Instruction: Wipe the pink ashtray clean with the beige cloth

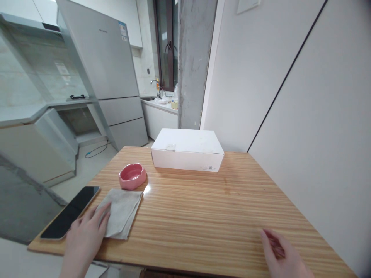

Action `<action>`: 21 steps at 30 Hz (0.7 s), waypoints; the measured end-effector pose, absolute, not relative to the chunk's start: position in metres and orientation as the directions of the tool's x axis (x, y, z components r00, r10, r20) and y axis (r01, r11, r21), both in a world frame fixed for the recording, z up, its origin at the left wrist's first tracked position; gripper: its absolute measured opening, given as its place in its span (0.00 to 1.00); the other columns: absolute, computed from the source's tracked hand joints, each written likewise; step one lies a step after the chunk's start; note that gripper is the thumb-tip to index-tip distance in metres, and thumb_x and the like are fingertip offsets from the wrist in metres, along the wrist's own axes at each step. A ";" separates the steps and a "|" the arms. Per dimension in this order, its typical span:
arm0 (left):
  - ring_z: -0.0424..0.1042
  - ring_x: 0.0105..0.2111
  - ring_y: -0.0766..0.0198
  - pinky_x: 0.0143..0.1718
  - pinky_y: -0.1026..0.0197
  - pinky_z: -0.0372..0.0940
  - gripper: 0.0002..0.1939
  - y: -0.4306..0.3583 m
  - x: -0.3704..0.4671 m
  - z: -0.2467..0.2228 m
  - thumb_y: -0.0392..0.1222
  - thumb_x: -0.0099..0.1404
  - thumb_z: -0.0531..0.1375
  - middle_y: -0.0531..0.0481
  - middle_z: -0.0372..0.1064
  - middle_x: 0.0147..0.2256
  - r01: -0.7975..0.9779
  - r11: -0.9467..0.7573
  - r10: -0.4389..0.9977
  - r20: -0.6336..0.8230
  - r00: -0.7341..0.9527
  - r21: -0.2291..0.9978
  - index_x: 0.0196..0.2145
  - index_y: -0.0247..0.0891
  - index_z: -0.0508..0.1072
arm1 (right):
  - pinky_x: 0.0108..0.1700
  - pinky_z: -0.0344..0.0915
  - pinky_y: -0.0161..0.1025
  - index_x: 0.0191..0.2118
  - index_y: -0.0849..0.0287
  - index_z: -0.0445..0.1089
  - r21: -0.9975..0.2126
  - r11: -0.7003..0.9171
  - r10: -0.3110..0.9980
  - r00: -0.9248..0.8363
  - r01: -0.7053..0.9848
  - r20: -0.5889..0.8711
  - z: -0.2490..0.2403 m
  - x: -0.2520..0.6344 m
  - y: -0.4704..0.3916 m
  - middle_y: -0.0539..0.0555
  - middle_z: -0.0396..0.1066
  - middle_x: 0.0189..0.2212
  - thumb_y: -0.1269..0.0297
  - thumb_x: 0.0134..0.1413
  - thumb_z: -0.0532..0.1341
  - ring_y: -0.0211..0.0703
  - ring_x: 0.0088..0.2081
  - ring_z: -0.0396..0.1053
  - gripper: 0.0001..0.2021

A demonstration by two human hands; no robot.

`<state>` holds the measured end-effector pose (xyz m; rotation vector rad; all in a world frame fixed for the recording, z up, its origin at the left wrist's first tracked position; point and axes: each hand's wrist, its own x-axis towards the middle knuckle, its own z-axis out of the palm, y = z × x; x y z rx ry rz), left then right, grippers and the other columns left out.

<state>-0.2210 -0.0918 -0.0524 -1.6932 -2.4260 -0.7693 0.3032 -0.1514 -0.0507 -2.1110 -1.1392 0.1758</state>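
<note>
My left hand (84, 235) rests flat at the near left of a wooden table (208, 216), fingers spread, its fingertips lying on a folded grey cloth (121, 210). A black phone (71, 211) lies face up just left of the cloth, next to my thumb. A small pink bowl (132, 176) sits right behind the cloth. My right hand (282, 255) lies on the table's near right part, fingers loosely apart, holding nothing. A closed white box (187, 148) stands at the table's far middle.
A white wall (304, 96) runs along the table's right side. Behind it stand a grey concrete pillar (194, 61), a silver fridge (107, 65) and a kitchen counter with a sink tap (156, 87). A blue cable (97, 151) lies on the floor.
</note>
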 end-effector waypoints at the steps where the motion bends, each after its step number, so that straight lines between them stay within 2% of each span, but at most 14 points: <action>1: 0.66 0.49 0.39 0.50 0.36 0.60 0.23 -0.093 -0.217 -0.048 0.54 0.64 0.49 0.39 0.69 0.50 0.909 0.275 0.845 0.371 -0.384 0.314 0.49 0.45 0.74 | 0.38 0.72 0.52 0.39 0.54 0.72 -0.659 -0.347 0.774 0.601 0.667 0.199 -0.050 0.303 -0.151 0.58 0.79 0.35 0.42 0.48 0.56 0.60 0.37 0.78 0.22; 3: 0.63 0.53 0.37 0.52 0.36 0.59 0.25 -0.094 -0.203 -0.039 0.53 0.66 0.46 0.36 0.64 0.55 0.925 0.261 0.802 0.472 -0.366 0.275 0.50 0.40 0.73 | 0.36 0.72 0.50 0.39 0.54 0.73 -0.682 -0.316 0.789 0.582 0.660 0.197 -0.048 0.298 -0.147 0.58 0.80 0.35 0.43 0.48 0.57 0.59 0.37 0.78 0.22; 5: 0.60 0.57 0.40 0.58 0.40 0.55 0.25 -0.093 -0.178 -0.029 0.52 0.66 0.47 0.35 0.59 0.59 0.927 0.131 0.740 0.588 -0.327 0.352 0.52 0.36 0.70 | 0.35 0.73 0.48 0.39 0.54 0.73 -0.710 -0.243 0.815 0.537 0.660 0.220 -0.046 0.284 -0.141 0.58 0.80 0.34 0.43 0.49 0.57 0.57 0.36 0.78 0.21; 7: 0.63 0.55 0.47 0.60 0.44 0.55 0.21 -0.091 -0.139 -0.022 0.51 0.66 0.50 0.39 0.65 0.54 0.869 -0.063 0.742 0.605 -0.288 0.491 0.48 0.39 0.72 | 0.36 0.74 0.47 0.38 0.55 0.73 -0.747 -0.142 0.825 0.495 0.649 0.272 -0.046 0.260 -0.133 0.58 0.79 0.34 0.44 0.51 0.57 0.55 0.34 0.78 0.21; 9: 0.70 0.47 0.51 0.52 0.49 0.63 0.17 -0.091 -0.092 -0.021 0.52 0.66 0.53 0.42 0.71 0.45 0.695 -0.217 0.832 0.503 -0.236 0.686 0.42 0.42 0.75 | 0.39 0.74 0.46 0.39 0.56 0.73 -0.820 0.003 0.858 0.419 0.572 0.296 -0.045 0.227 -0.125 0.59 0.79 0.36 0.45 0.54 0.57 0.52 0.35 0.78 0.19; 10: 0.72 0.44 0.53 0.48 0.52 0.66 0.16 -0.091 -0.068 -0.022 0.52 0.66 0.53 0.44 0.73 0.42 0.563 -0.223 0.907 0.382 -0.180 0.796 0.40 0.41 0.75 | 0.42 0.74 0.45 0.40 0.56 0.71 -0.862 0.051 0.891 0.368 0.504 0.267 -0.045 0.210 -0.121 0.59 0.78 0.38 0.47 0.57 0.56 0.51 0.38 0.78 0.18; 12: 0.74 0.33 0.58 0.36 0.58 0.69 0.17 -0.093 -0.025 -0.025 0.53 0.68 0.52 0.46 0.74 0.32 0.296 -0.150 0.985 0.167 -0.033 0.943 0.38 0.40 0.75 | 0.39 0.74 0.42 0.40 0.56 0.69 -0.938 0.098 0.936 0.290 0.332 0.201 -0.044 0.179 -0.115 0.58 0.77 0.36 0.48 0.59 0.55 0.48 0.37 0.77 0.16; 13: 0.73 0.30 0.59 0.32 0.60 0.68 0.18 -0.094 -0.009 -0.026 0.53 0.68 0.51 0.48 0.73 0.29 0.217 -0.121 0.993 0.116 0.033 0.969 0.37 0.39 0.75 | 0.38 0.74 0.41 0.39 0.56 0.67 -0.963 0.108 0.960 0.226 0.247 0.165 -0.044 0.167 -0.113 0.57 0.77 0.34 0.48 0.59 0.55 0.47 0.35 0.76 0.15; 15: 0.72 0.30 0.61 0.32 0.62 0.66 0.17 -0.097 0.014 -0.026 0.51 0.68 0.51 0.48 0.73 0.28 0.192 -0.127 0.986 0.103 0.129 0.973 0.34 0.38 0.74 | 0.37 0.73 0.39 0.36 0.55 0.65 -0.984 0.118 0.981 0.135 0.134 0.136 -0.043 0.151 -0.111 0.54 0.74 0.30 0.50 0.60 0.55 0.45 0.32 0.75 0.14; 18: 0.72 0.31 0.61 0.35 0.62 0.64 0.16 -0.099 0.023 -0.023 0.49 0.69 0.51 0.48 0.73 0.29 0.267 -0.170 0.976 0.125 0.176 0.949 0.31 0.38 0.73 | 0.38 0.71 0.38 0.33 0.55 0.65 -0.983 0.136 0.988 0.062 0.119 0.145 -0.042 0.146 -0.112 0.51 0.71 0.29 0.52 0.61 0.56 0.44 0.32 0.73 0.12; 21: 0.72 0.32 0.61 0.36 0.62 0.64 0.16 -0.100 0.020 -0.020 0.47 0.69 0.51 0.48 0.73 0.29 0.297 -0.172 0.975 0.120 0.185 0.939 0.31 0.39 0.73 | 0.41 0.70 0.39 0.36 0.55 0.66 -0.974 0.158 0.987 0.009 0.165 0.162 -0.043 0.150 -0.114 0.52 0.72 0.31 0.54 0.62 0.55 0.44 0.35 0.72 0.11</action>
